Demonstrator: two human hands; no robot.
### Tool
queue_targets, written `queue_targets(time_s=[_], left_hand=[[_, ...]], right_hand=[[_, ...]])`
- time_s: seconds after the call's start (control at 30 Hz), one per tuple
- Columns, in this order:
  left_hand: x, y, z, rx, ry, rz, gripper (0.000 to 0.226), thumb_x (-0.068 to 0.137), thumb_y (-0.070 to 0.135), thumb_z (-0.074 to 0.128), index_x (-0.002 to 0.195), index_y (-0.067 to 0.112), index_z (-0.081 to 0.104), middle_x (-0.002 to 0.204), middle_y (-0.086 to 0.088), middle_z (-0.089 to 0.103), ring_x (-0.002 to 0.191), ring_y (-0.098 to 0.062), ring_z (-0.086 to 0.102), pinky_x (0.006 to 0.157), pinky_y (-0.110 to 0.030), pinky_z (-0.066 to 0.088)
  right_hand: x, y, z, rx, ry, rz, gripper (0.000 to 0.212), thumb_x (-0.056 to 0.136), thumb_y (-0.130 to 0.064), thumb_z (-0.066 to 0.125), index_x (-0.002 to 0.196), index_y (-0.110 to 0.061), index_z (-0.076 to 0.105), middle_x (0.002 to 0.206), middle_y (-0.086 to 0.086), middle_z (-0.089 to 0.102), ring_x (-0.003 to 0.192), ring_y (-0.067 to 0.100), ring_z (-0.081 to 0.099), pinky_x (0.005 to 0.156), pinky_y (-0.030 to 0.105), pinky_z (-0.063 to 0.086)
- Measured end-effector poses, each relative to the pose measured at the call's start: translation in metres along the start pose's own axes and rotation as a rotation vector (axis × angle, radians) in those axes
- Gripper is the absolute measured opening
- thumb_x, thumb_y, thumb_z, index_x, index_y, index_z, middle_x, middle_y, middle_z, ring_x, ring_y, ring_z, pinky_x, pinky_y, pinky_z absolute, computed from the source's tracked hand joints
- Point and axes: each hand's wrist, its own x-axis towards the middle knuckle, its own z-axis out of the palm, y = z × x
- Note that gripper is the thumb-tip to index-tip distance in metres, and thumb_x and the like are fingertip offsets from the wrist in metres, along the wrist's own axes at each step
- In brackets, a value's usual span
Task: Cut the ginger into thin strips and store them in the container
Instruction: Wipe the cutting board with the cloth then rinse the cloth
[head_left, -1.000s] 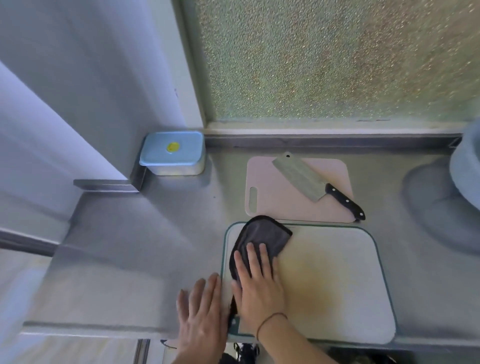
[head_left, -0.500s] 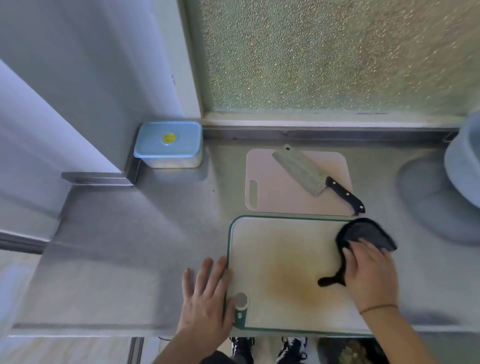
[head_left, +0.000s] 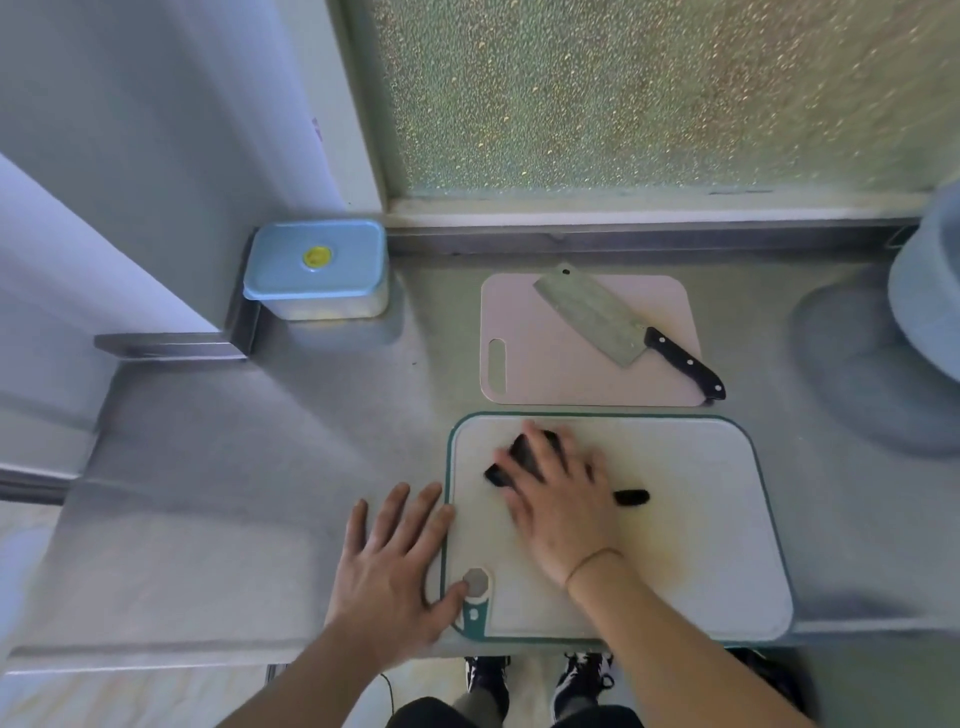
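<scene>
Steel counter (head_left: 218, 467): your right hand (head_left: 563, 512) presses a soft dark cloth (head_left: 524, 457) flat-fingered on the white board (head_left: 701, 519), left hand (head_left: 395, 571) spread steadying its edge; the lidded container (head_left: 317, 267) sits far-left, light, lift by its sides.

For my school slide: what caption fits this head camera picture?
Right hand wipes white cutting board with dark cloth.

Surface (head_left: 270, 457): brushed metal, matt. Cleaver (head_left: 597, 317): dull metal blade, glossy black riveted handle. White cutting board (head_left: 701, 519): smooth plastic, stained yellow. Cloth (head_left: 524, 454): dark fabric.
</scene>
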Motion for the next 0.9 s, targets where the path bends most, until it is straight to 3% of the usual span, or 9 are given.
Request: queue_targets(time_s=[0.1,0.23,0.3,0.37,0.47,0.53,0.77,0.83,0.9], left_hand=[[0.001,-0.002,0.001,0.021,-0.019,0.006,0.079,0.079,0.069,0.055,0.142,0.022,0.053,0.157,0.0,0.043,0.143,-0.033,0.039,0.112,-0.063,0.027],[0.002,0.0,0.001,0.037,0.005,0.008,0.079,0.079,0.068,0.054,0.141,0.021,0.051,0.156,-0.002,0.043,0.142,-0.035,0.039,0.111,-0.064,0.027],[0.001,0.001,0.001,0.046,0.027,0.012,0.078,0.08,0.068,0.053,0.141,0.02,0.051,0.155,-0.003,0.044,0.141,-0.035,0.039,0.111,-0.064,0.027],[0.001,0.001,0.0,0.036,0.048,0.007,0.077,0.08,0.067,0.053,0.142,0.021,0.05,0.155,-0.003,0.045,0.141,-0.035,0.041,0.111,-0.064,0.028],[0.002,0.002,0.002,0.035,0.056,0.015,0.077,0.078,0.064,0.052,0.141,0.021,0.049,0.155,-0.003,0.045,0.14,-0.036,0.042,0.111,-0.064,0.028],[0.001,0.002,0.003,0.04,0.048,0.015,0.076,0.076,0.06,0.051,0.141,0.02,0.047,0.155,-0.003,0.044,0.14,-0.037,0.041,0.11,-0.065,0.029],[0.002,0.002,0.001,0.05,-0.006,-0.005,0.078,0.079,0.065,0.048,0.142,0.019,0.055,0.155,-0.004,0.045,0.142,-0.036,0.038,0.113,-0.066,0.026],[0.003,0.002,0.0,0.055,-0.014,-0.012,0.079,0.079,0.065,0.047,0.142,0.019,0.056,0.155,-0.004,0.045,0.142,-0.037,0.038,0.113,-0.066,0.027],[0.003,0.003,0.0,0.071,-0.029,-0.005,0.078,0.08,0.066,0.045,0.142,0.018,0.055,0.155,-0.005,0.045,0.141,-0.037,0.038,0.112,-0.066,0.027]], right_hand=[[-0.022,0.088,-0.002,-0.025,-0.01,0.22,0.05,0.088,-0.047,0.03,0.132,-0.041,0.054,0.151,0.004,0.041,0.139,0.042,0.03,0.106,0.066,0.026],[-0.061,0.185,-0.02,0.171,0.089,0.808,0.059,0.087,-0.042,0.025,0.13,-0.019,0.059,0.144,0.009,0.046,0.129,0.039,0.033,0.101,0.058,0.035],[-0.054,0.159,-0.021,0.181,0.284,0.687,0.045,0.088,-0.027,0.041,0.121,-0.007,0.064,0.132,0.018,0.055,0.111,0.043,0.048,0.091,0.056,0.046],[-0.035,0.089,-0.021,0.266,0.404,0.345,0.036,0.088,-0.021,0.051,0.12,-0.008,0.063,0.125,0.015,0.061,0.102,0.039,0.057,0.088,0.048,0.052],[-0.023,-0.025,-0.018,0.366,0.363,-0.097,0.024,0.091,-0.031,0.054,0.111,-0.022,0.064,0.128,0.002,0.061,0.102,0.026,0.059,0.083,0.038,0.053],[-0.029,-0.065,-0.007,0.336,0.286,-0.22,0.021,0.092,-0.035,0.053,0.11,-0.027,0.06,0.13,-0.001,0.057,0.105,0.025,0.056,0.08,0.039,0.051],[-0.08,0.02,0.022,0.224,0.264,-0.099,0.031,0.087,-0.029,0.052,0.117,-0.033,0.059,0.135,-0.005,0.051,0.111,0.028,0.045,0.082,0.041,0.048],[-0.104,0.077,0.024,0.165,0.27,0.061,0.032,0.086,-0.031,0.048,0.116,-0.034,0.061,0.134,-0.004,0.052,0.115,0.032,0.042,0.081,0.045,0.048],[-0.123,0.138,0.019,0.152,0.284,0.388,0.035,0.087,-0.031,0.044,0.115,-0.029,0.066,0.132,0.0,0.054,0.113,0.033,0.041,0.082,0.05,0.046]])
